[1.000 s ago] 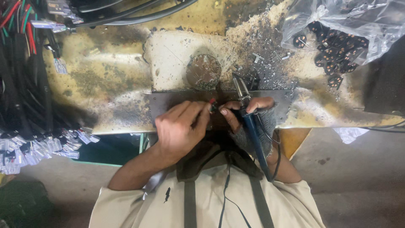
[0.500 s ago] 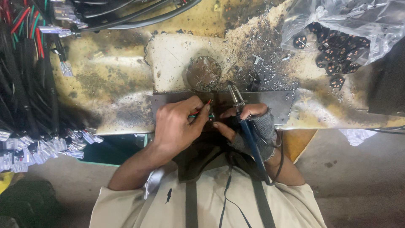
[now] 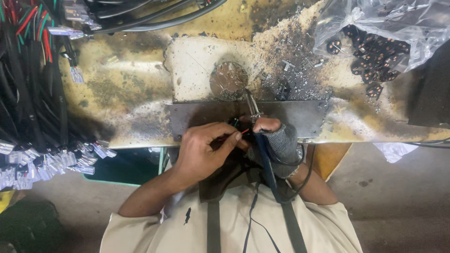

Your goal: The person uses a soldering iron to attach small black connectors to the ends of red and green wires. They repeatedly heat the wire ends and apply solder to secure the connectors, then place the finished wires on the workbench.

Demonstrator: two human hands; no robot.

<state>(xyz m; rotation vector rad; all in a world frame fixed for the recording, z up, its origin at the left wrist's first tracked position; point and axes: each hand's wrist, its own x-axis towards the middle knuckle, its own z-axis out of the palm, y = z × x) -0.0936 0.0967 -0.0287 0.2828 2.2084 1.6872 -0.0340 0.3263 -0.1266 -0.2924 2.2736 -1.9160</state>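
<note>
My left hand (image 3: 204,150) pinches thin red and green wires (image 3: 238,126) at the near edge of a stained workbench, over a dark metal plate (image 3: 300,117). My right hand (image 3: 276,138), in a grey fingerless glove, grips a soldering iron (image 3: 260,140) with a blue handle. Its metal tip (image 3: 249,100) points away from me, reaching the edge of a round solder-stained disc (image 3: 228,79). The two hands touch each other around the wires.
A bundle of black, red and green cables with white connectors (image 3: 33,93) hangs at the left. A clear plastic bag of small black parts (image 3: 375,33) lies at the back right. Metal scraps (image 3: 290,56) litter the bench. A green tray (image 3: 126,166) sits below the bench edge.
The iron's tip has swung from the metal plate up to the round disc. My left hand has shifted slightly right, still pinching the wires.
</note>
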